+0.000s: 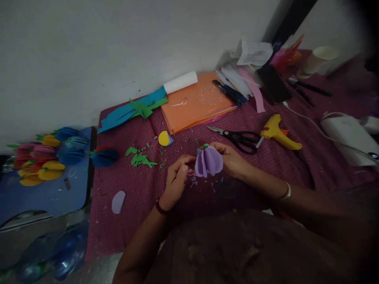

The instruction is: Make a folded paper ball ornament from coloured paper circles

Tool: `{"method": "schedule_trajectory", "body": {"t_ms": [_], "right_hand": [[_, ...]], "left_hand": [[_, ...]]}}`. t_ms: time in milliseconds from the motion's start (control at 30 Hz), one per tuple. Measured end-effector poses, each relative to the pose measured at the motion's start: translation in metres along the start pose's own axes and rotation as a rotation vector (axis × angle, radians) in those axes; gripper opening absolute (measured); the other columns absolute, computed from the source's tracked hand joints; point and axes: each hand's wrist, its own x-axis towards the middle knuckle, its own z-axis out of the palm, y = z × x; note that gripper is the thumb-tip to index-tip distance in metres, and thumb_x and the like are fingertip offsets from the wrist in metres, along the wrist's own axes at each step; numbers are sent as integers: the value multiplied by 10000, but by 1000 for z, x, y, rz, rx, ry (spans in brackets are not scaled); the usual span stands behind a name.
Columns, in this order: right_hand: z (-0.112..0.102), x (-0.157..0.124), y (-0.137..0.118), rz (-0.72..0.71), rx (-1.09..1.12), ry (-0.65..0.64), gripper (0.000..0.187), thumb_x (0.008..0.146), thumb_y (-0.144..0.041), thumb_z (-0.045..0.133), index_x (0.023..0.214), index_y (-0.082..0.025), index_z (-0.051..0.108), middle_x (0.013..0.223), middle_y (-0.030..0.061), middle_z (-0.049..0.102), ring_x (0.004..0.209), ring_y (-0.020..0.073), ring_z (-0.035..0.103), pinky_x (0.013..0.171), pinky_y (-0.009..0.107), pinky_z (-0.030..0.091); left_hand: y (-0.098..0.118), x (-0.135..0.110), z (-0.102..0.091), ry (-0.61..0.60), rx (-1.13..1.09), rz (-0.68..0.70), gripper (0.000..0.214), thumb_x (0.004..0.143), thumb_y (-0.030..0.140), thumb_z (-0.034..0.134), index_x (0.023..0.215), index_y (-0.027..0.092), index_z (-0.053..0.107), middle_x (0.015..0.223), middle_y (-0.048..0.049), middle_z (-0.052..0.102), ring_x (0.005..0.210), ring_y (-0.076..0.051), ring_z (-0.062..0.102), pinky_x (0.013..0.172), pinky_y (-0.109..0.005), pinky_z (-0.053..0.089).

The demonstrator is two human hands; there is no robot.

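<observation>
A lilac folded-paper ball (209,161) with a small green bit at its top is held above the maroon cloth (133,193). My right hand (232,159) is closed around its right side. My left hand (177,179) pinches at its lower left edge with curled fingers. A loose lilac paper piece (118,202) lies on the cloth to the left. Green paper scraps (141,159) lie scattered beyond my left hand.
Black-handled scissors (241,139) and a yellow glue gun (278,132) lie just behind my hands. An orange paper stack (195,103), a white roll (180,82) and teal strips sit by the wall. Finished coloured paper balls (44,157) rest on a blue sheet at left. A paper cup (321,58) stands far right.
</observation>
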Motion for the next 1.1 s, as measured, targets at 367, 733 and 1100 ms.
{"method": "schedule_trajectory", "body": {"t_ms": [367, 733, 1100], "right_hand": [[-5, -4, 0, -17, -100, -105, 304, 698, -412, 769, 756, -182, 579, 626, -56, 556, 496, 66, 483, 461, 183, 402], [-10, -2, -8, -266, -438, -97, 282, 756, -432, 716, 778, -176, 601, 720, -18, 547, 648, 100, 492, 596, 220, 414], [-8, -4, -5, -248, -473, -103, 265, 766, -417, 693, 749, -173, 591, 669, -20, 541, 598, 103, 477, 548, 220, 398]], "left_hand": [[-7, 4, 18, 307, 76, -66, 266, 697, 204, 726, 920, 200, 582, 834, 4, 620, 738, -123, 573, 672, -232, 450], [-1, -5, 7, 94, 42, -36, 359, 945, 433, 407, 991, 187, 664, 845, -38, 675, 789, -168, 610, 726, -286, 481], [-7, -8, 14, 18, 799, 401, 175, 855, 176, 576, 1006, 182, 663, 1010, -100, 656, 946, -212, 606, 865, -363, 485]]}}
